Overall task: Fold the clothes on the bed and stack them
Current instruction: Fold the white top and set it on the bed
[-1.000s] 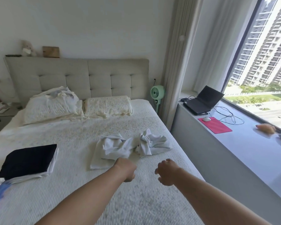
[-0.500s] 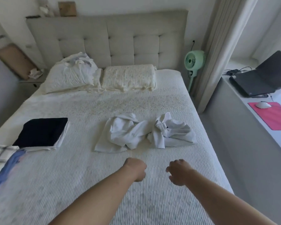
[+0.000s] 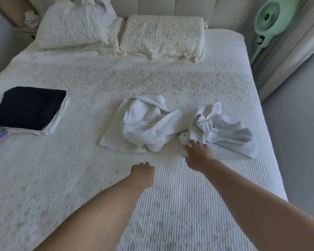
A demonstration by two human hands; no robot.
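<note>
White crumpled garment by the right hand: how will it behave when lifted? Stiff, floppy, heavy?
Probably floppy: the white crumpled garment lies in soft folds and twists on the bed. Likely light, since the cloth looks thin. It may drag its neighbour, as the two seem to overlap; the right hand reaches its near edge with fingers spread.

The right hand has opened and reached the white garment, seemingly touching it.
</note>
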